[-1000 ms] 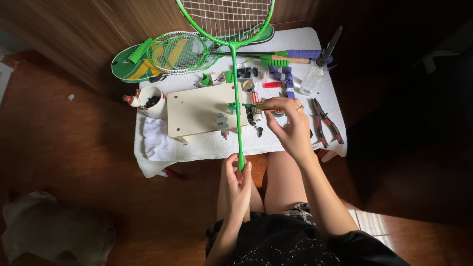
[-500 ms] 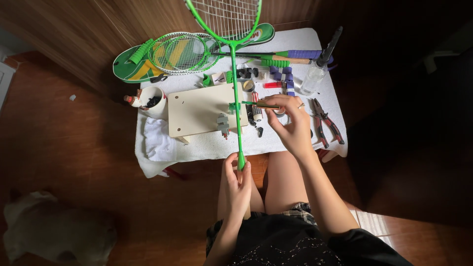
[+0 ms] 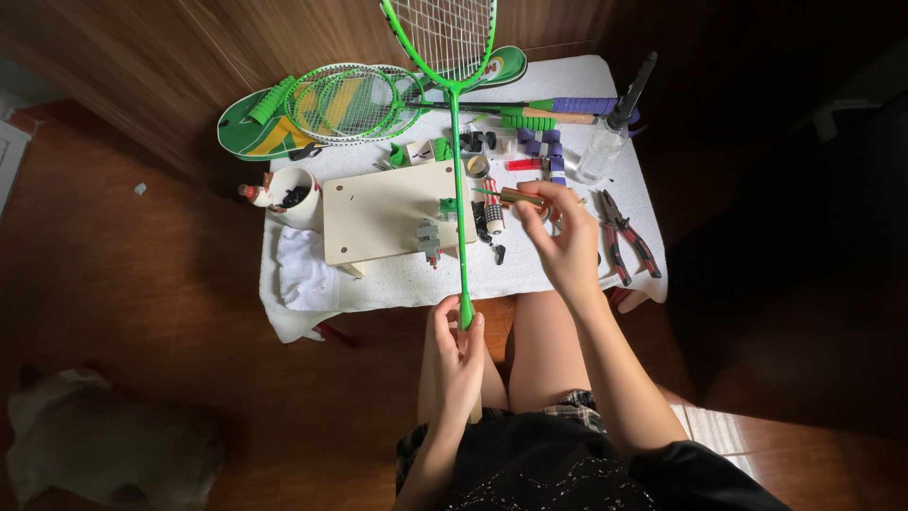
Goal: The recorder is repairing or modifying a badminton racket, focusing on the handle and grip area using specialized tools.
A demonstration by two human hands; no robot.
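Observation:
My left hand (image 3: 458,352) grips the lower end of a green badminton racket (image 3: 455,123), whose shaft runs straight up over the table and whose strung head leaves the top of the view. My right hand (image 3: 562,237) hovers right of the shaft and pinches a thin tool with a brown handle (image 3: 515,196); its green tip points left, almost at the shaft. A small green clamp (image 3: 446,204) on a pale wooden board (image 3: 378,213) sits by the shaft.
A white-clothed low table (image 3: 397,279) carries spare green rackets (image 3: 350,99), a white cup (image 3: 295,194), pliers (image 3: 626,237), a clear bottle (image 3: 602,151), purple grip rolls (image 3: 547,151) and small parts. My knees are below the table; a pale bundle (image 3: 104,445) lies on the floor at left.
The racket head has swung slightly to the right, so the shaft stands more upright. My right hand has lifted the tool a little closer to the shaft.

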